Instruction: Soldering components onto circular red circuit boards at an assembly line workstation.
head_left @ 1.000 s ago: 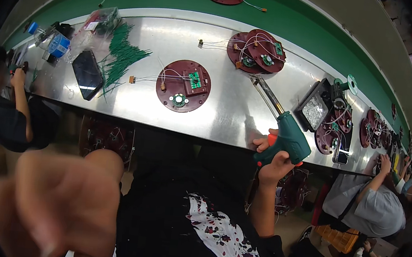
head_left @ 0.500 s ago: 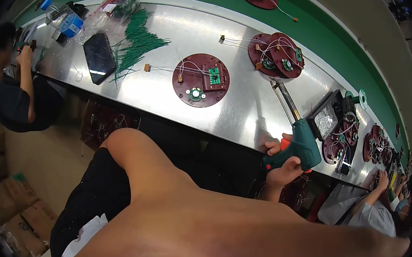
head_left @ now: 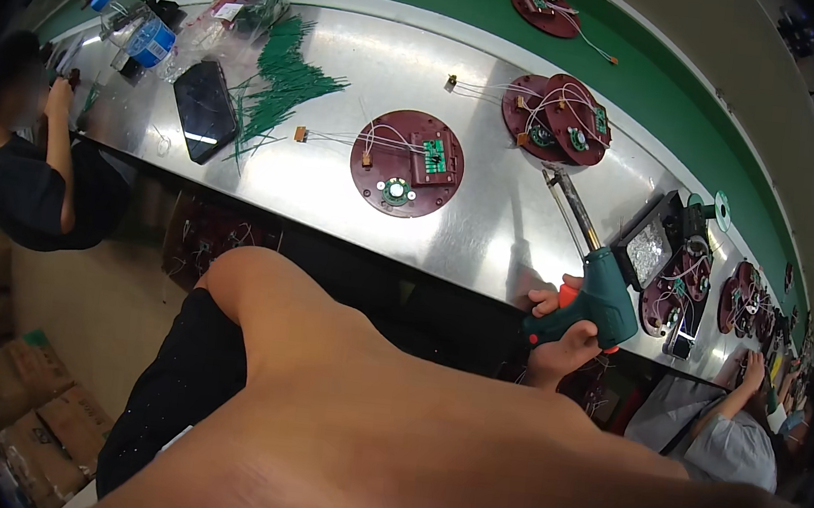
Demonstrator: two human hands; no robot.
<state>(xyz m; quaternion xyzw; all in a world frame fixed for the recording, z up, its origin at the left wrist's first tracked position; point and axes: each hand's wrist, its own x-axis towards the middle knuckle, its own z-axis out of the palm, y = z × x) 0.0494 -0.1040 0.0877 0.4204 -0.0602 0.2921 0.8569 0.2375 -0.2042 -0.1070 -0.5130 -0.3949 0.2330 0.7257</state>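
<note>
My right hand [head_left: 562, 338] is closed around the handle of a green soldering gun [head_left: 611, 295] with a red trigger. The gun's long metal barrel points away toward two overlapping dark red discs [head_left: 557, 119] with wires and small circuit boards. Left of the barrel, a single dark red disc [head_left: 389, 188] lies flat on the metal bench, with a green circuit board, white wires and a connector on it. A bare arm, apparently my left, crosses the lower foreground toward the right. Its hand cannot be seen.
Green wires [head_left: 281, 82] lie in a pile beside a black phone [head_left: 204, 112]; a bottle [head_left: 146, 43] and plastic bag [head_left: 244, 9] stand behind. To the right are a black tray [head_left: 648, 248], a spool [head_left: 721, 211] and more discs. Co-workers sit at both sides.
The view has shifted slightly. The foreground arm has moved lower, and the blurred hand at its right end has gone out of sight. My right hand keeps hold of the soldering gun.
</note>
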